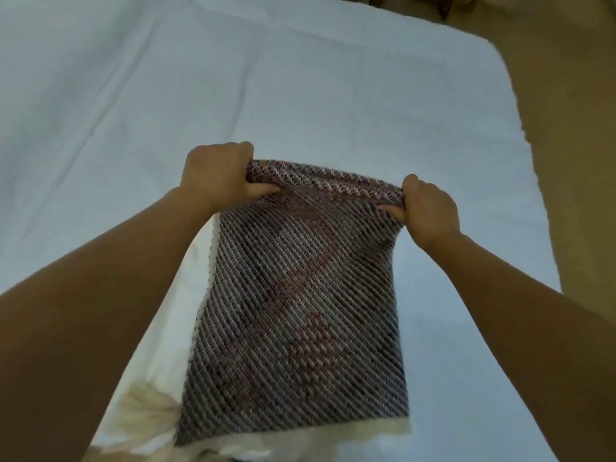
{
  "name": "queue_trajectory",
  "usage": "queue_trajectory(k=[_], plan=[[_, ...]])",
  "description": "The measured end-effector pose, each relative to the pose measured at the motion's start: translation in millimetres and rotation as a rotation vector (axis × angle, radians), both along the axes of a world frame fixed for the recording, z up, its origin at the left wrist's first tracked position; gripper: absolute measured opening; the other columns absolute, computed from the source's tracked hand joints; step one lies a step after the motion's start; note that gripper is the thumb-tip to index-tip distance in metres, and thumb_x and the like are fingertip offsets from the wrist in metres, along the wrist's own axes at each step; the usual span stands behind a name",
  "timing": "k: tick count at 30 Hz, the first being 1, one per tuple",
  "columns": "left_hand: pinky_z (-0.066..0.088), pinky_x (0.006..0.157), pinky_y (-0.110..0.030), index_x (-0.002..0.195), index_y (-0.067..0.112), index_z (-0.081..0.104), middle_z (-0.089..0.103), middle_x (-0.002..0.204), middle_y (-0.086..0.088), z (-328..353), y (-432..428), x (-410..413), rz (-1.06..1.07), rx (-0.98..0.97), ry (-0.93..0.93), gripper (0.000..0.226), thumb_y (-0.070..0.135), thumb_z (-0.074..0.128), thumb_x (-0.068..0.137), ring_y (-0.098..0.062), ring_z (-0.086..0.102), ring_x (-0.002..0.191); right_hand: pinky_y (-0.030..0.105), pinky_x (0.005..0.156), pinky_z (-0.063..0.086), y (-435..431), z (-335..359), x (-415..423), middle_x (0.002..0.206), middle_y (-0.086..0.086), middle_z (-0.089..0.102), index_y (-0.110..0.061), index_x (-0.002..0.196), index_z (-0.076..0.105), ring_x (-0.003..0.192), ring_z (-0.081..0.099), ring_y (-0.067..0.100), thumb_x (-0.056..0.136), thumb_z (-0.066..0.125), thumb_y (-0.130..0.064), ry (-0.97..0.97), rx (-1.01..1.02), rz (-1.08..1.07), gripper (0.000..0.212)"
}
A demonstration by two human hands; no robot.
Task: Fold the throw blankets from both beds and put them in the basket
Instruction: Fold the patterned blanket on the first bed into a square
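Blanket (296,295), striped knit, hangs over the white bed (133,95), pinched at its top corners: left hand (213,176) at ten o'clock, right hand (428,211) at two, both closed on the folded edge. Stacked layers could slide apart if either pinch loosens, spoiling the fold. No basket is in view.

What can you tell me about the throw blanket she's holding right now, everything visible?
The throw blanket is a woven textile with fine diagonal stripes in dark grey, white and faded red, and a pale fringe along its near edge. It looks already folded into a narrow panel. The left hand and right hand each pinch a far corner, pulling that edge taut and lifted, while the rest slopes down towards the near edge of the white bed.
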State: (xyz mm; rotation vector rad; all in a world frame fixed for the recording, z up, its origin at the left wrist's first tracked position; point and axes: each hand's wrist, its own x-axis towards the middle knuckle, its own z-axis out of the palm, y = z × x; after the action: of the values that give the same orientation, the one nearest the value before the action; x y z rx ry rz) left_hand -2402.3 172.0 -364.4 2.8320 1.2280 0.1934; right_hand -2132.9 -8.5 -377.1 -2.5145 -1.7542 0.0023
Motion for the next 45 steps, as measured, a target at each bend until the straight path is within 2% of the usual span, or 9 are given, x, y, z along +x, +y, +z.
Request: queue_trajectory(k=[8, 14, 20, 25, 29, 33, 40, 43, 45], plan=[[0.028, 0.047, -0.026, 0.071, 0.016, 0.042, 0.046, 0.059, 0.001, 18.7, -149.2, -81.5, 0.019, 0.004, -0.025, 0.050, 0.060, 0.067, 0.070, -0.025, 0.048, 0.052, 0.031, 0.052, 0.031, -135.4, 22.5, -67.2, 0.078, 0.019, 0.062, -0.004, 0.089, 0.053, 0.063, 0.054, 0.033, 0.083, 0.065, -0.022, -0.039, 0.043, 0.150, 0.023], [0.038, 0.061, -0.034, 0.075, 0.016, 0.049, 0.063, 0.074, -0.009, -20.5, -247.1, -141.4, 0.024, -0.132, 0.044, 0.032, 0.030, 0.078, 0.068, -0.030, 0.062, 0.068, 0.036, 0.053, 0.043, -225.4, -10.4, -124.6, 0.080, 0.019, 0.064, -0.004, 0.084, 0.056, 0.070, 0.061, 0.037, 0.072, 0.067, -0.009, 0.072, -0.150, 0.236, 0.017], [0.037, 0.079, -0.041, 0.102, 0.010, 0.054, 0.060, 0.100, -0.010, -86.0, -313.1, -172.9, 0.098, -0.230, 0.300, 0.026, 0.016, 0.060, 0.077, -0.030, 0.057, 0.096, 0.034, 0.076, 0.040, -266.1, -69.4, -159.6, 0.108, 0.011, 0.058, -0.010, 0.106, 0.051, 0.098, 0.053, 0.029, 0.082, 0.051, -0.009, 0.092, -0.360, 0.208, 0.024], [0.035, 0.094, -0.043, 0.123, 0.018, 0.038, 0.048, 0.123, -0.006, -100.5, -332.4, -157.9, 0.181, -0.346, 0.574, 0.047, 0.035, 0.049, 0.080, -0.027, 0.045, 0.114, 0.036, 0.088, 0.040, -272.5, -87.6, -170.4, 0.116, 0.011, 0.053, -0.011, 0.112, 0.049, 0.105, 0.049, 0.028, 0.082, 0.050, -0.016, 0.184, -0.513, 0.173, 0.030], [0.037, 0.092, -0.041, 0.120, 0.017, 0.046, 0.054, 0.119, -0.006, -88.8, -326.3, -119.0, 0.078, -0.387, 0.434, 0.064, 0.063, 0.045, 0.075, -0.026, 0.051, 0.111, 0.030, 0.065, 0.039, -260.8, -73.9, -162.2, 0.085, 0.009, 0.052, -0.011, 0.078, 0.049, 0.077, 0.049, 0.024, 0.078, 0.056, -0.018, 0.545, -0.185, -0.155, 0.011], [0.033, 0.098, -0.041, 0.124, 0.018, 0.042, 0.047, 0.123, -0.005, -79.2, -322.2, -59.1, -0.197, -0.400, 0.221, 0.054, 0.054, 0.046, 0.084, -0.025, 0.043, 0.115, 0.035, 0.076, 0.045, -223.5, -58.9, -134.2, 0.097, 0.008, 0.056, -0.009, 0.092, 0.053, 0.086, 0.054, 0.023, 0.083, 0.054, -0.023, 0.726, 0.155, -0.611, 0.017], [0.008, 0.115, -0.046, 0.149, 0.018, 0.010, 0.012, 0.157, -0.005, -86.0, -280.6, 11.3, -0.087, -0.397, 0.006, 0.067, 0.051, 0.031, 0.094, -0.022, 0.007, 0.145, 0.027, 0.066, 0.045, -174.1, -52.5, -86.7, 0.085, 0.000, 0.061, -0.009, 0.102, 0.058, 0.077, 0.058, 0.013, 0.091, 0.045, -0.048, 1.480, 0.124, -0.928, 0.043], [0.001, 0.115, -0.046, 0.149, 0.020, 0.004, 0.004, 0.159, -0.002, -95.7, -250.5, 18.2, -0.084, -0.406, -0.011, 0.069, 0.054, 0.025, 0.094, -0.019, -0.002, 0.146, 0.024, 0.053, 0.046, -159.0, -57.3, -69.7, 0.062, 0.001, 0.059, -0.006, 0.094, 0.062, 0.054, 0.055, 0.013, 0.084, 0.038, -0.068, 1.802, -0.067, -0.985, 0.067], [-0.001, 0.115, -0.046, 0.150, 0.021, 0.004, 0.004, 0.159, -0.002, -101.4, -238.1, 19.2, -0.107, -0.423, -0.030, 0.069, 0.057, 0.023, 0.093, -0.018, -0.002, 0.146, 0.033, 0.067, 0.051, -148.3, -65.1, -66.3, 0.079, 0.010, 0.069, -0.006, 0.106, 0.064, 0.074, 0.065, 0.023, 0.078, 0.031, -0.079, 1.980, -0.226, -0.970, 0.085]])
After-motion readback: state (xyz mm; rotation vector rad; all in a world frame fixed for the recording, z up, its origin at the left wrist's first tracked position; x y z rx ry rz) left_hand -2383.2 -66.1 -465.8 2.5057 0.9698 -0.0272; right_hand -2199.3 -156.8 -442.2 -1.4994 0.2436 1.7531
